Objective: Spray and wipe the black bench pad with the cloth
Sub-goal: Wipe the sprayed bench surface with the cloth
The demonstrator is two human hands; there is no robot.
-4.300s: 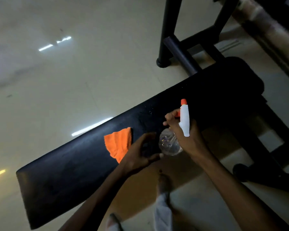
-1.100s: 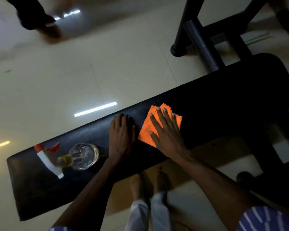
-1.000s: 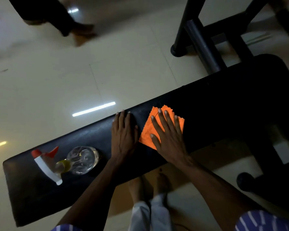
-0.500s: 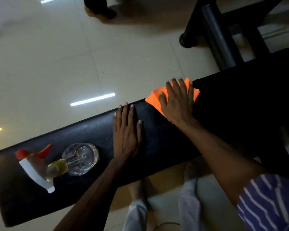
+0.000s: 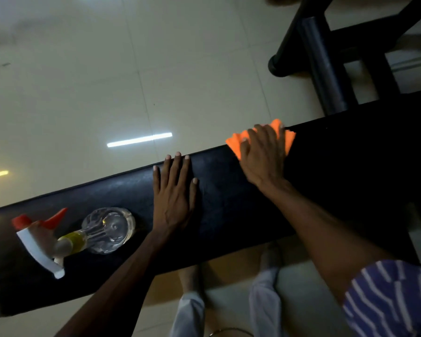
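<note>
The black bench pad (image 5: 229, 205) runs from lower left to upper right. My right hand (image 5: 263, 154) lies flat on the orange cloth (image 5: 236, 142), pressing it against the pad's far edge; most of the cloth is hidden under the hand. Fingers together, my left hand (image 5: 174, 190) rests palm-down on the bare pad, left of the cloth. At the pad's left end lies the clear spray bottle (image 5: 100, 229) on its side, with its white and red trigger head (image 5: 38, 239) pointing left.
A black metal frame with a thick tube (image 5: 323, 66) rises behind the pad at the upper right. Pale tiled floor (image 5: 131, 81) with light reflections lies beyond. My feet and light trousers (image 5: 263, 300) stand below the pad's near edge.
The bottle, held 4.3 s ago, lies on the pad's left end. My right hand slid the cloth up and right to the far edge. My left hand stayed flat on the pad.
</note>
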